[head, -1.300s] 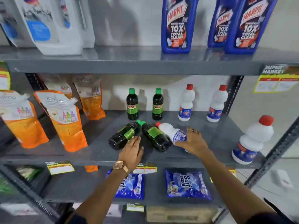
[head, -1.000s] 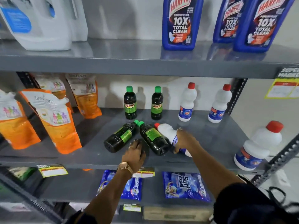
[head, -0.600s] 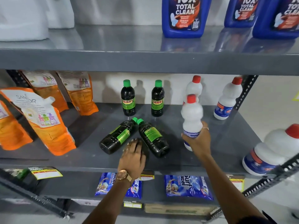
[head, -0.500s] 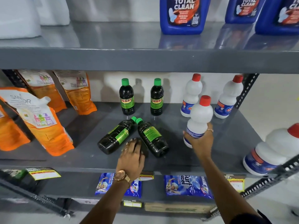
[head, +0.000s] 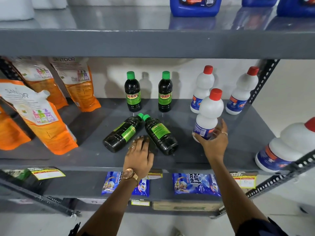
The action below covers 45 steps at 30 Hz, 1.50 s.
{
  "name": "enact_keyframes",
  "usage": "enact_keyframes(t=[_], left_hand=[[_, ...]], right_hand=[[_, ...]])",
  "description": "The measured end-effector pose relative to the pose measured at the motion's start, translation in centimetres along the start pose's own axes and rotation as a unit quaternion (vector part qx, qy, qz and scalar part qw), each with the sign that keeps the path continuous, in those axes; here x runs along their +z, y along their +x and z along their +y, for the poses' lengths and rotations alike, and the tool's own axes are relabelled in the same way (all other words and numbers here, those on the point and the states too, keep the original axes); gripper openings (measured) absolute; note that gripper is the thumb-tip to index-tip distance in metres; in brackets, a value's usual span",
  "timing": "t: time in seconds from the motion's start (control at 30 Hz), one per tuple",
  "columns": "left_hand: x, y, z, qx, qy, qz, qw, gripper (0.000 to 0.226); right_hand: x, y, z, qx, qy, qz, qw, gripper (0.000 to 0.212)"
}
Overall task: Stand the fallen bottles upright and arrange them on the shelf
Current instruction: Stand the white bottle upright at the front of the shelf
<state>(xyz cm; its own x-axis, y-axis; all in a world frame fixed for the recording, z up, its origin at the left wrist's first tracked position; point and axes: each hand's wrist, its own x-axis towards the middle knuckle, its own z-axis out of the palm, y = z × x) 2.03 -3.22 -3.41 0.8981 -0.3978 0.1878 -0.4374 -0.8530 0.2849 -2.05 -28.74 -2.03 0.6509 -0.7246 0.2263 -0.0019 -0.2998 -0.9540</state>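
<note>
My right hand point(head: 214, 142) grips the base of a white bottle with a red cap point(head: 208, 114), held upright just over the grey middle shelf point(head: 238, 133). Two dark bottles with green caps lie fallen mid-shelf, one point(head: 123, 132) pointing up-right, the other point(head: 159, 133) pointing up-left, caps nearly touching. My left hand point(head: 139, 156) rests flat on the shelf between their bases, fingers apart, holding nothing. Behind stand two upright dark bottles point(head: 133, 91) point(head: 165, 91) and two upright white bottles point(head: 202, 90) point(head: 242, 91).
Orange refill pouches point(head: 39, 116) lean along the shelf's left side. A larger white bottle point(head: 288, 147) stands at the right front corner by the slotted post point(head: 279, 176). Blue jugs point(head: 194, 5) sit on the shelf above. Blue detergent packets point(head: 196, 183) lie on the shelf below.
My right hand picked the fallen white bottle off the shelf, turned it upright and carried it to the right. My left hand stayed between the two fallen dark bottles.
</note>
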Motion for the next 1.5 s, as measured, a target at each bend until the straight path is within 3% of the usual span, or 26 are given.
enact_keyframes(t=[0.13,0.3,0.47,0.67,0.93,1.13,1.5], left_hand=[[0.0,-0.1,0.1,-0.007,0.005,-0.007,1.000,0.056],[-0.2,-0.1,0.0,-0.009,0.009,-0.013,1.000,0.060],[-0.1,-0.2,0.1,-0.009,0.012,-0.018,1.000,0.058],[-0.1,-0.2,0.0,-0.010,0.012,-0.022,1.000,0.060],[-0.1,-0.3,0.1,-0.010,0.011,-0.021,1.000,0.062],[-0.2,-0.2,0.0,-0.002,0.012,-0.018,1.000,0.059],[-0.2,-0.2,0.1,0.002,0.011,-0.011,1.000,0.060]], right_hand=[[0.8,0.1,0.2,-0.007,-0.028,-0.011,1.000,0.082],[0.5,-0.4,0.6,0.015,-0.006,-0.026,1.000,0.076],[0.9,-0.3,0.2,0.013,-0.014,0.016,1.000,0.084],[-0.2,-0.3,0.9,0.025,-0.011,-0.050,0.998,0.078],[0.0,-0.4,0.4,0.033,-0.027,0.004,0.999,0.088],[-0.6,-0.7,1.1,0.024,-0.033,-0.046,0.998,0.082],[-1.3,-2.1,1.2,0.030,-0.043,0.035,0.998,0.073]])
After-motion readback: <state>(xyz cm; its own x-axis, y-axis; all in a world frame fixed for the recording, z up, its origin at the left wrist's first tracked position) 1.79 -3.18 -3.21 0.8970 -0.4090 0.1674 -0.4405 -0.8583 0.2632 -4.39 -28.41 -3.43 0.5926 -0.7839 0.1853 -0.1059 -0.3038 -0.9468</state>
